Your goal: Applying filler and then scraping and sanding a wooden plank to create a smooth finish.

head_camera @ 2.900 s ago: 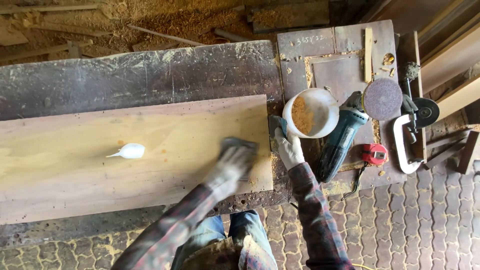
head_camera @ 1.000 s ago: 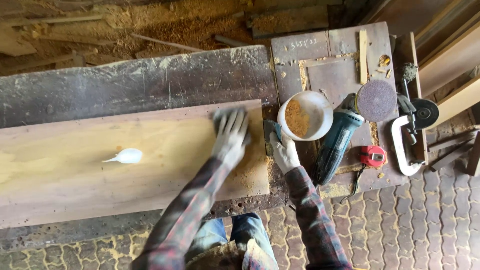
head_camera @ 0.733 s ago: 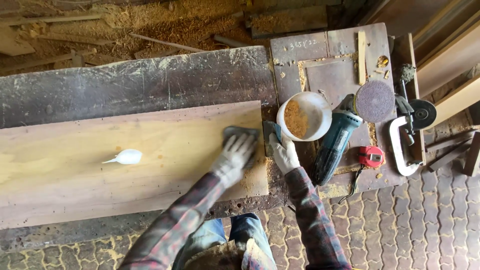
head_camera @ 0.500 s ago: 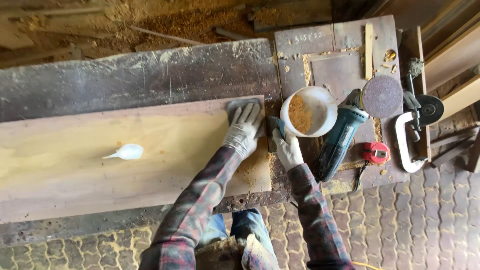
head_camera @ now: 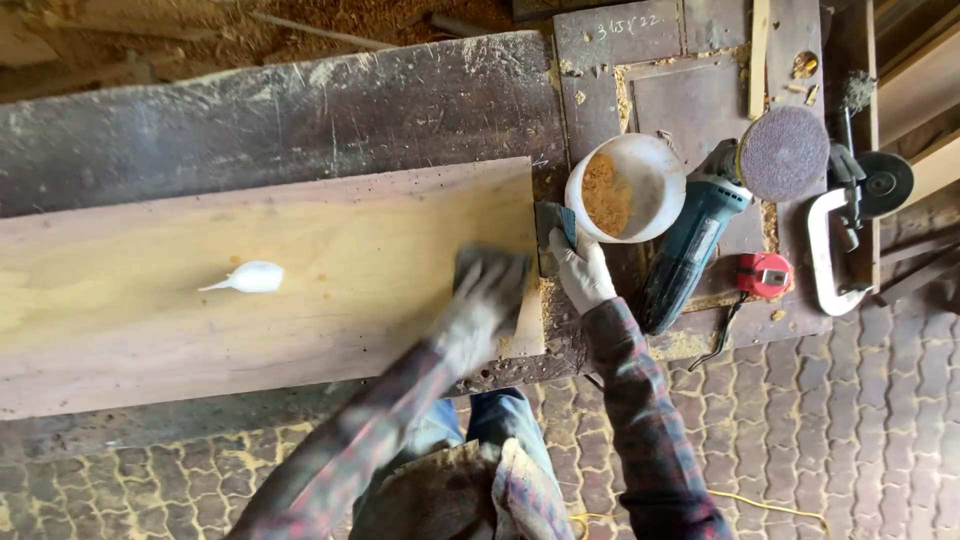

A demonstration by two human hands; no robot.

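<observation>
Left hand (head_camera: 478, 305), gloved, blurred: flat on dark sanding pad (head_camera: 490, 268) at plank (head_camera: 250, 290) right end; plank runs left-right across counter (head_camera: 300, 110). Right hand (head_camera: 583, 275): closed on scraper (head_camera: 553, 235) beside white bucket (head_camera: 626, 187), frame centre-right.

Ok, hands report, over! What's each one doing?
Left hand blurred, pressing a grey sanding pad on the wood board. Right hand holds a dark scraper beside the white bucket. White blob sits further along the board.
</observation>
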